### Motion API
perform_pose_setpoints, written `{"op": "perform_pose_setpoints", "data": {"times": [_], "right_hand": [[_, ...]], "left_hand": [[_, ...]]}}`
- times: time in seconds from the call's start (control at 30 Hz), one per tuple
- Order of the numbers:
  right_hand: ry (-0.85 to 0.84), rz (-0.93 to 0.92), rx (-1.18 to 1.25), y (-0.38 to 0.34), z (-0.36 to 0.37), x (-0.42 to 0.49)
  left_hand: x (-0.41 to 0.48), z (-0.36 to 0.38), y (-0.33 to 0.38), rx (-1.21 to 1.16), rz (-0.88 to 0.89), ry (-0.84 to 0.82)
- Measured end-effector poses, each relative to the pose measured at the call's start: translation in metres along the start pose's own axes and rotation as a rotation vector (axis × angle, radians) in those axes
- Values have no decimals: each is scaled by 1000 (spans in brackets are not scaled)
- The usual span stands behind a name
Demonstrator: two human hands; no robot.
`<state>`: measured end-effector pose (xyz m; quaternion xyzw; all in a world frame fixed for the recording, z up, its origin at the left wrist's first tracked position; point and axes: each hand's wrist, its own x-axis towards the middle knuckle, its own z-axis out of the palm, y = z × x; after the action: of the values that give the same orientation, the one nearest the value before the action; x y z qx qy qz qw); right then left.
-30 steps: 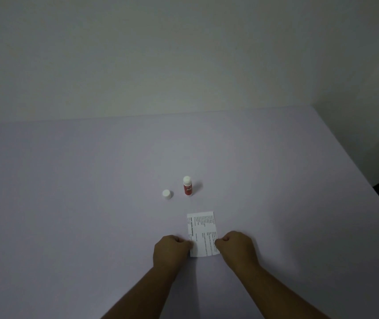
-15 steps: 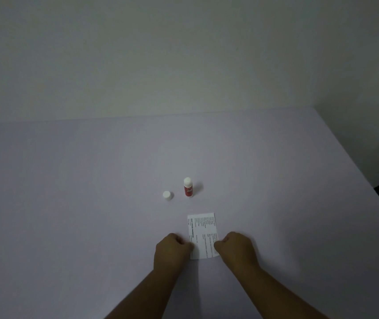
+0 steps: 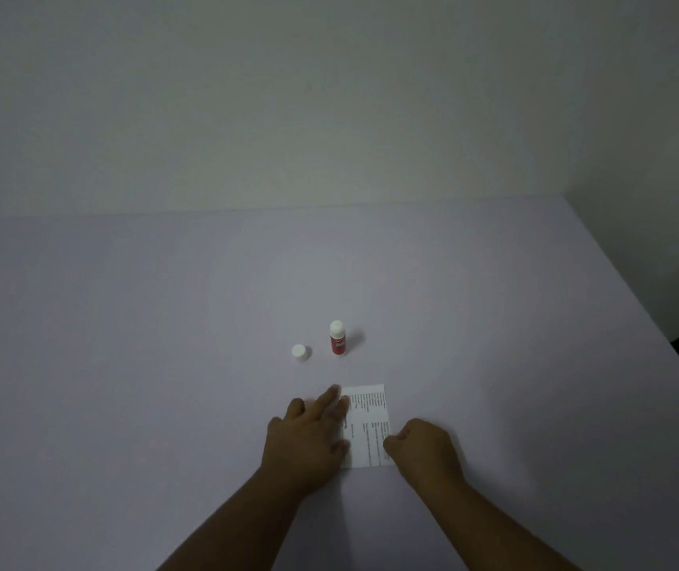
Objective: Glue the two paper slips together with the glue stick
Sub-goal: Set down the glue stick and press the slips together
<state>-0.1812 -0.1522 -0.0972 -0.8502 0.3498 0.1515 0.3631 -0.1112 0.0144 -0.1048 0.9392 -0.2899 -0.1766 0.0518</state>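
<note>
A white printed paper slip (image 3: 366,426) lies flat on the table in front of me; I can make out only one slip. My left hand (image 3: 309,436) lies over its left edge with the fingers spread and stretched forward, holding nothing. My right hand (image 3: 422,449) is curled into a loose fist at the slip's right edge, knuckles touching the paper. Beyond the slip a red glue stick (image 3: 337,338) stands upright without its cap. Its white cap (image 3: 299,352) sits on the table just to the left of it.
The pale lilac table (image 3: 123,344) stretches wide on all sides. Its right edge (image 3: 659,323) runs diagonally toward me, with dark floor beyond. A plain wall rises behind the far edge.
My left hand has opened from a fist and its fingers have slid forward along the slip's left side. The right hand, slip, glue stick and cap stay put.
</note>
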Motion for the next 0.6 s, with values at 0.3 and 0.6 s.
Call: {"op": "perform_pose_setpoints", "data": {"times": [0.3,0.6], "right_hand": [[32,-46,-30,1,2,-1],[140,-850,-619,20,7,-9]], "left_hand": [[9,4,-6,83,79,-150],[10,8,-11,16,73,-164]]}}
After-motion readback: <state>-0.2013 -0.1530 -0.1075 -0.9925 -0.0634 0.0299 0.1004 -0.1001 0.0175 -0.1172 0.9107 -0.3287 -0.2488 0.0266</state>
